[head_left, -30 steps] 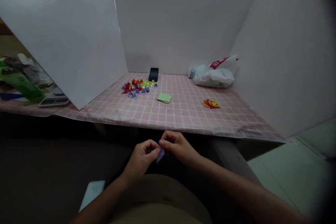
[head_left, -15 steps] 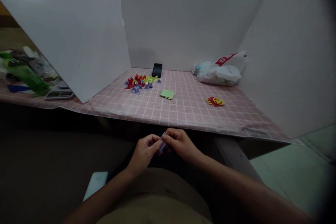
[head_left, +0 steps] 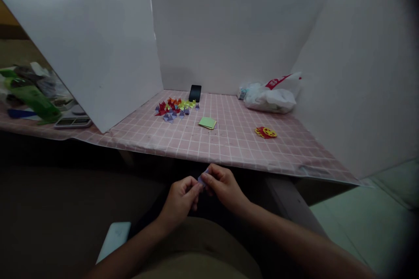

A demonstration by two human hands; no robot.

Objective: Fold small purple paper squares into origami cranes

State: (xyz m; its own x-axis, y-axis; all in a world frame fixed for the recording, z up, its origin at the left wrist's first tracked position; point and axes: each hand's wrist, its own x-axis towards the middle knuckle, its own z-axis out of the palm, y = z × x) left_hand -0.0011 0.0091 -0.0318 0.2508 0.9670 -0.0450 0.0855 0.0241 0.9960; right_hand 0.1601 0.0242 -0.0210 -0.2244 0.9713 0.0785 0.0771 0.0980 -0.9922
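Purple paper (head_left: 200, 179) has turned since half a second ago, showing a broader face between the left hand (head_left: 179, 199) and the right hand (head_left: 226, 188).
White panels (head_left: 235, 30) rise behind and on both sides of a pink checked table (head_left: 235, 144); on it, a white plastic bag (head_left: 271, 99) lies toward the back right. Below the table's near edge, the right thumb and fingers pinch the paper's upper part, while the left thumb and fingertips nip its lower end; both hands almost meet there. Small folded pieces (head_left: 170, 107), red, orange, yellow and purple, cluster at the table's left. Red and yellow cutouts (head_left: 266, 132) lie to the right, and a stack of green sheets (head_left: 207, 122) sits between. Smallest, the purple paper is partly hidden by the fingers.
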